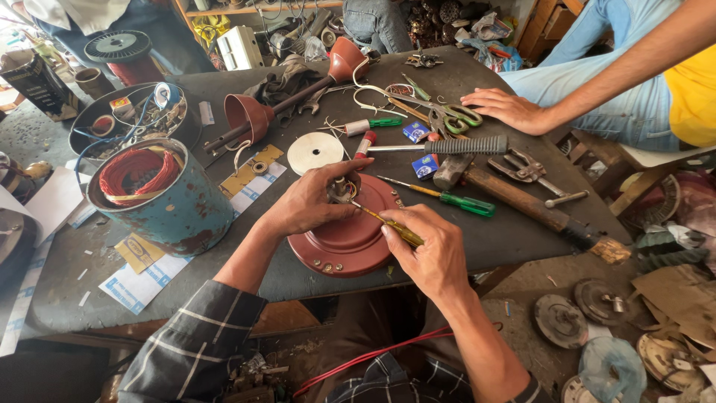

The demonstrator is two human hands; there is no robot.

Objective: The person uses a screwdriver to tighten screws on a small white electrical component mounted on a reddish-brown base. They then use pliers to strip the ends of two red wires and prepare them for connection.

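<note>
1. A blue, rusted tin stands on the dark desk, left side — red wire coiled inside it;
2. a hammer lies to the right, beside a green-handled screwdriver;
3. green-handled scissors and pliers lie further back;
4. a white disc sits near the middle; two red funnel-shaped caps on a rod lie behind it.

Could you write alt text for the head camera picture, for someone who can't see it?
A person's left hand steadies a round red motor housing on a dark cluttered table, while the right hand works a yellow-handled screwdriver at its centre. Another person's hand rests near green-handled scissors.
</note>
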